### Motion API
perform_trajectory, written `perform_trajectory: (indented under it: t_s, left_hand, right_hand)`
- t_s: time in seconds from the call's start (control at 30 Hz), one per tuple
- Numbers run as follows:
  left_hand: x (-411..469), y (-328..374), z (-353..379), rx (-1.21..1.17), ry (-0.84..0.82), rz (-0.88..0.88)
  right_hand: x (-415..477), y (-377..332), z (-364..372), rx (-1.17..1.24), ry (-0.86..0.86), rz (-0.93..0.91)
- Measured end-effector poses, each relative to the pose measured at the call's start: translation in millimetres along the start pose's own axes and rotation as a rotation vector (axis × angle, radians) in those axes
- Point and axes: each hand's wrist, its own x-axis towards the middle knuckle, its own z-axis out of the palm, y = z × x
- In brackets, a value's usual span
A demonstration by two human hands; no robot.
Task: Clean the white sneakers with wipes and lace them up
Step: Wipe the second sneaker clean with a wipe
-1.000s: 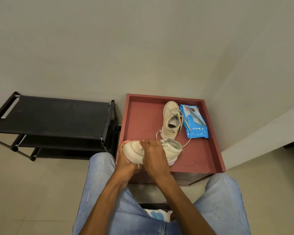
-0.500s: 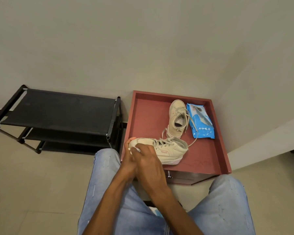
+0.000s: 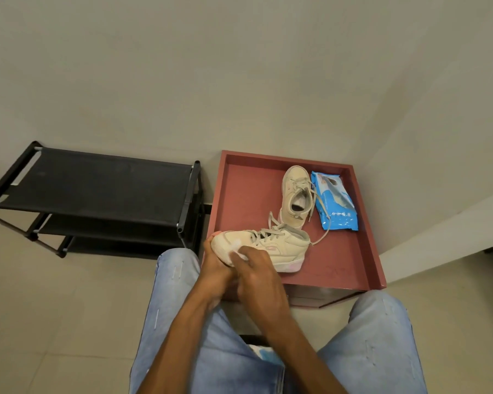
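I can read no text here. The blue wipes pack (image 3: 334,201) bears white print too blurred to make out, and the pink mark on the sneaker (image 3: 279,243) I hold is illegible

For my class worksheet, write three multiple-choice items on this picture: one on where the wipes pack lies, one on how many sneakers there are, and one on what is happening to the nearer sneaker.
1. Where does the blue wipes pack lie?
A on the floor
B in the red tray, right of the far sneaker
C inside a sneaker

2. How many sneakers show?
A three
B one
C two

3. The near sneaker is:
A held at the toe by the left hand while the right hand presses a wipe on it
B lying untouched
C hanging by its laces

Answers:
1 B, the pack lies in the tray beside that sneaker.
2 C, one is far and one is near.
3 A, both hands are at its toe.
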Motion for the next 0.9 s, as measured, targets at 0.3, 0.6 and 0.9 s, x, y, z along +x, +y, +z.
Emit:
perform_trajectory:
  t_s: [0.3, 0.6, 0.9]
  left_hand:
    - [-1.0, 1.8, -6.9, -0.017, -0.152, 0.13]
    - [0.7, -1.7, -5.8, -0.05, -0.163, 0.129]
    - [-0.9, 0.1, -8.4, -0.087, -0.181, 0.089]
  right_hand:
    - [3.0, 46.1, 1.1, 0.007, 0.143, 0.322]
    - [9.5, 60.1, -1.2, -0.02, 0.078, 0.193]
    - [1.3, 48.1, -1.9, 0.045, 0.104, 0.23]
